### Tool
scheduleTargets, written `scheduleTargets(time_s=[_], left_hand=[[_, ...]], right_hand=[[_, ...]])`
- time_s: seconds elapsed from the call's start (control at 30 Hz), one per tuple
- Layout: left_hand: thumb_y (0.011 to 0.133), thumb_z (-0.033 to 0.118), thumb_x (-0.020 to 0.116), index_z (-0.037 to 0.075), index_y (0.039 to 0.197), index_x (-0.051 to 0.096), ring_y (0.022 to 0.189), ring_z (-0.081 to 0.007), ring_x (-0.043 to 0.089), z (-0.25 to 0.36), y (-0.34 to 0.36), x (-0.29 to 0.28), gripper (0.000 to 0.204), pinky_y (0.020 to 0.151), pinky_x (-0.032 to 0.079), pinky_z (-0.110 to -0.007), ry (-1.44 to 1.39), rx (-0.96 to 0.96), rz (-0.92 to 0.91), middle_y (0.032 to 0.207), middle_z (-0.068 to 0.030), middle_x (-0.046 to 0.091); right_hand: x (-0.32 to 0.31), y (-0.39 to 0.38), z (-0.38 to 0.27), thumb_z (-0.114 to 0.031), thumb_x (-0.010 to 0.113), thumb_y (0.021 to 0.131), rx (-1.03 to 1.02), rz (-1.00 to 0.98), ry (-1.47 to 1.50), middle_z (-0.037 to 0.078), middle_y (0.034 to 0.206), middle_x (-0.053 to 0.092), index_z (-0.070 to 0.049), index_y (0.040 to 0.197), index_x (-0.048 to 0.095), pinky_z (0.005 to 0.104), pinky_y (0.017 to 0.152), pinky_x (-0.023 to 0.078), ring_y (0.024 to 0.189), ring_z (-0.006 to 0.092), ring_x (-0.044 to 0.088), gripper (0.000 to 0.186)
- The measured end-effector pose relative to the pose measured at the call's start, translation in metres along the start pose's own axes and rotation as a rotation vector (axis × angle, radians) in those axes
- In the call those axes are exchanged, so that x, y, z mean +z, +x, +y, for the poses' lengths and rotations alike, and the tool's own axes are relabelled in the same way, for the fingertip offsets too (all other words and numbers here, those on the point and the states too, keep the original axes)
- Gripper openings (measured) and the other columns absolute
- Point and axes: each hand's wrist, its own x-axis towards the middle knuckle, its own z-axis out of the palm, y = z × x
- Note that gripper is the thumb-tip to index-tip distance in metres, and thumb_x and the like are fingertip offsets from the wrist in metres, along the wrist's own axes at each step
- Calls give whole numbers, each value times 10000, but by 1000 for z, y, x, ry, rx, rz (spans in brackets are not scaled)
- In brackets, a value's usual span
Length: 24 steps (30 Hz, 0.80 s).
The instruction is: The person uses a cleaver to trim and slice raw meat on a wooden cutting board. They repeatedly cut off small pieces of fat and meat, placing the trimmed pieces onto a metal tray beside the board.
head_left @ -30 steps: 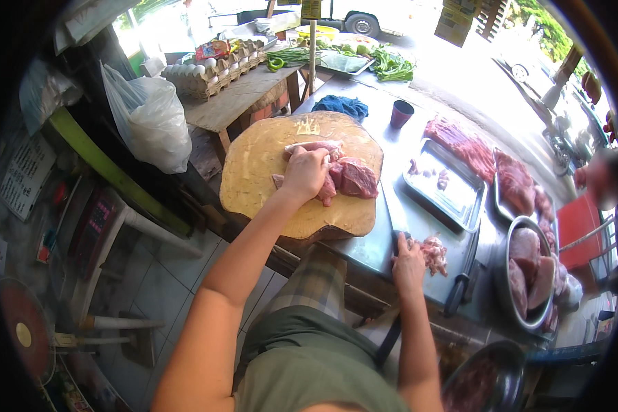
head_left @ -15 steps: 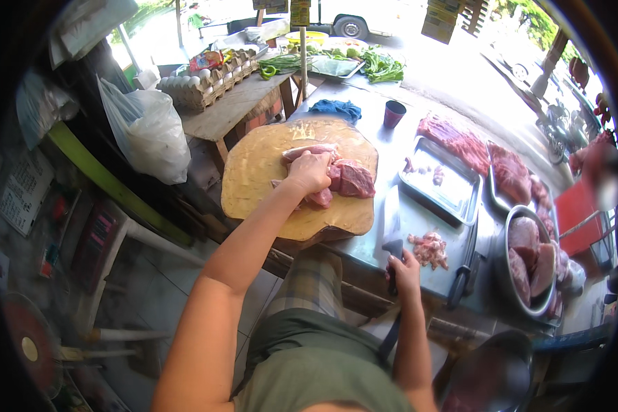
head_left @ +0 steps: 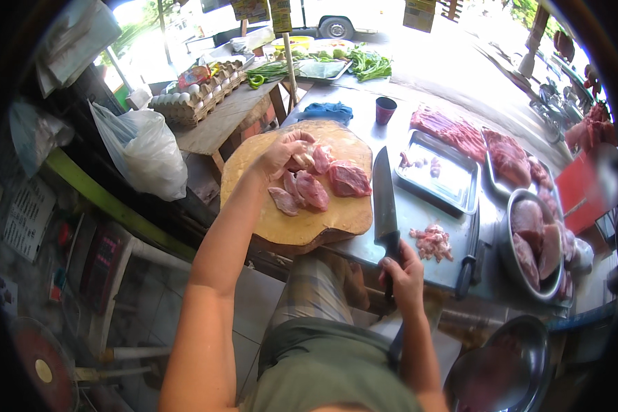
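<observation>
On the thick round wooden chopping board (head_left: 254,199), my left hand (head_left: 279,156) is closed on a pale piece of meat (head_left: 299,163) at the board's far side. Several cut pieces of raw meat lie near it, with a dark red chunk (head_left: 350,178) at the board's right edge and pinker pieces (head_left: 310,192) in the middle. My right hand (head_left: 403,269) is wrapped round the black handle of a large knife (head_left: 386,199). Its broad blade points away from me, just right of the board, apart from the meat.
On the metal table sit a small pile of trimmings (head_left: 432,242), a metal tray (head_left: 438,172), a large meat slab (head_left: 446,132), a second knife (head_left: 468,264), a bowl of meat (head_left: 533,240), a dark cup (head_left: 385,110) and a blue cloth (head_left: 328,112). Egg trays (head_left: 199,103) stand far left.
My left hand has moved left and away with a piece of meat, uncovering the pieces in the middle. My right hand has raised the knife, its blade now closer to the board's edge.
</observation>
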Motion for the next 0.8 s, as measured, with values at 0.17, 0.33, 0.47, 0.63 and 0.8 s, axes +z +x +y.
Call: scheduleTargets(time_s=[0.17,0.33,0.47,0.63,0.8], left_hand=[[966,20,576,32,1176,595,848,-175,736,46,-20,6,211,749,654,-328,8,123,66,1014,-94,667],[925,25,641,8,1168,620,844,-142,698,38,-75,-33,245,729,608,-290,323,161,293,1048,-85,669],[857,39,684,-32,1124,649,825,-161,674,-13,-129,-67,279,682,553,-298,818,194,517,972,-111,688],[821,59,731,-76,1079,684,824,-166,676,-42,-175,-74,295,703,539,-319,775,137,718,941,-132,699],[802,39,703,-49,984,683,749,-315,703,-38,-181,-46,203,697,541,-396,1102,17,718,790,-186,686]], right_hand=[[18,1,-14,22,576,929,45,-61,34,55,878,652,42,1416,523,234,570,492,621,98,595,490],[32,3,-25,33,580,926,106,-206,-109,42,883,641,-3,1477,491,238,562,490,624,81,574,559],[65,12,-22,16,607,923,18,-381,-389,143,1076,623,-6,1540,409,307,742,479,833,205,561,649],[100,24,-24,-20,631,917,-190,-581,-643,349,1271,608,11,1552,364,466,1022,464,1191,487,594,690],[98,46,-31,-10,607,917,-190,-472,-745,335,1154,639,-21,1544,410,487,951,490,1110,476,626,658]])
